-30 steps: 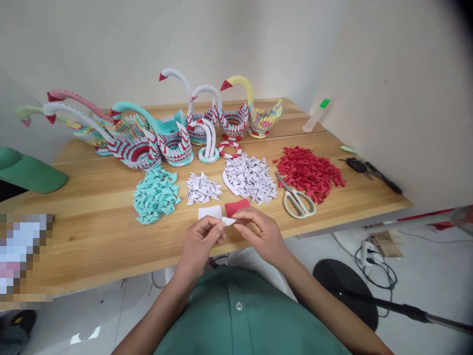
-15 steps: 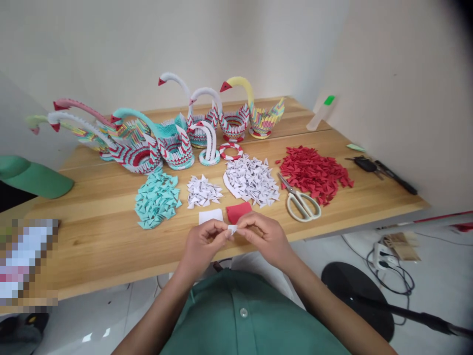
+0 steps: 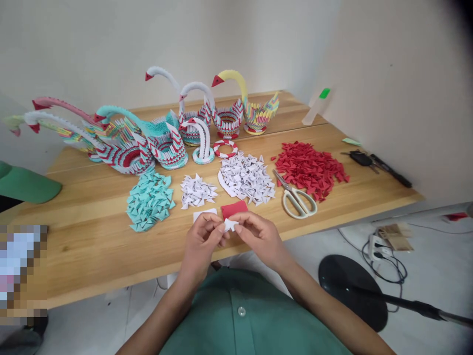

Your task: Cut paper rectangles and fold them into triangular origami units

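Turned since earlier, white paper (image 3: 231,225), pinched by my left hand (image 3: 200,241) and right hand (image 3: 265,240) nearside of the red paper (image 3: 234,208), looks light, easily creased; edges suit gripping.

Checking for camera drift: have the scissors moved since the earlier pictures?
No. The scissors lie as before at the red pile's near-left edge, tips between it and the large white pile; only the view shifted.

Both hands, the left (image 3: 203,240) and the right (image 3: 261,237), pinch a white paper (image 3: 230,225) between fingers and thumbs, above the front edge of the desk (image 3: 92,246). Relative to the scissors (image 3: 296,197), the red pile (image 3: 310,169) lies just behind, the red paper (image 3: 235,208) to the left, and the swans (image 3: 168,143) farther back, also left.
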